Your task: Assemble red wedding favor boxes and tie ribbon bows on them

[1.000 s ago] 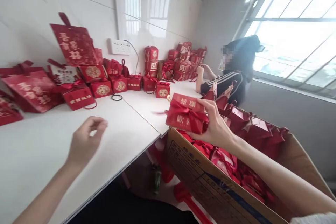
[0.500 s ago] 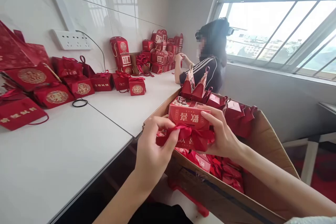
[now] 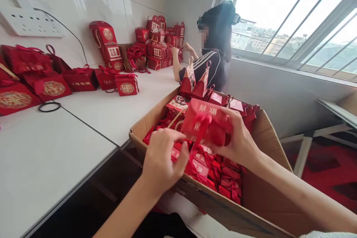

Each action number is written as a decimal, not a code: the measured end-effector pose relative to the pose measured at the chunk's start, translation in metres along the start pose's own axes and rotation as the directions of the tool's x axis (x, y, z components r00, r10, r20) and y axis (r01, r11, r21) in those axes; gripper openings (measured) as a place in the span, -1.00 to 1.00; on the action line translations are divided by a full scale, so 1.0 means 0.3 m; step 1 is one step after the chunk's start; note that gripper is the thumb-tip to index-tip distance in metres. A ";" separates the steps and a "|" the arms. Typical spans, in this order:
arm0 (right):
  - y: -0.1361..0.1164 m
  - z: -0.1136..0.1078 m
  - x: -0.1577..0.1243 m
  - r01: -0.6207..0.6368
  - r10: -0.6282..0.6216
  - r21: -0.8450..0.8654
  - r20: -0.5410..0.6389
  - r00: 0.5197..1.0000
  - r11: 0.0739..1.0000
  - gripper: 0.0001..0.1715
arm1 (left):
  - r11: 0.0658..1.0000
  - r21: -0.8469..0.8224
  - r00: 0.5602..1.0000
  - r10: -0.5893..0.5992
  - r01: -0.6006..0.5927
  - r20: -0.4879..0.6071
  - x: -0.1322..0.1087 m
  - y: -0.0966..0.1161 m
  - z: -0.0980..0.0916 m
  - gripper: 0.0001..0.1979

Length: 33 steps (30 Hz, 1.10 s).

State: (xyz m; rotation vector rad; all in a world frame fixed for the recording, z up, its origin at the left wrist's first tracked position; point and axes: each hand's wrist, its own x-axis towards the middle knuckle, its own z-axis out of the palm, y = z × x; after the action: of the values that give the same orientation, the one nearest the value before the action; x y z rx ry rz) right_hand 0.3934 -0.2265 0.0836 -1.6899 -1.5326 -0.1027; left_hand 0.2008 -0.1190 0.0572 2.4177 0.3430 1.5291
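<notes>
A red gift box (image 3: 192, 119) with gold characters and a red ribbon bow (image 3: 203, 121) is gripped by its right end in my right hand (image 3: 237, 137). The box is slightly blurred and is above the cardboard carton (image 3: 267, 145). My left hand (image 3: 164, 156) is just left of the box, thumb and forefinger apart, with nothing visible between them. One ribbon tail hangs down close to its fingertips. Below the hands, the carton holds several red gift boxes (image 3: 200, 169) with ribbons. Taller boxes with loop handles (image 3: 188, 81) stand along its far side.
On the white table (image 3: 83, 130), a row of red boxes (image 3: 80, 79) runs along the wall, with a black ring (image 3: 49, 106) before it. Further back are stacked red boxes (image 3: 157, 50). Another person (image 3: 214, 59) sits beyond the carton, near the barred window (image 3: 267, 18).
My left hand has let go of the ribbon, its fingers now parted. My right hand has tilted and raised the box a little. The whole view has shifted to the right.
</notes>
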 end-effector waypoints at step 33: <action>0.297 -0.007 -0.428 -0.684 0.727 -0.408 0.633 0.266 0.605 0.05 | 0.964 0.234 0.879 0.002 -0.130 0.477 -0.144 -0.049 0.101 -0.66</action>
State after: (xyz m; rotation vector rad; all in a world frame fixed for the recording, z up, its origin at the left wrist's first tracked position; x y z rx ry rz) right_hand 0.4382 -0.3207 -0.0328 -2.4941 -1.0694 1.2371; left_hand 0.2093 -0.1223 0.0031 2.9297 0.3761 0.9006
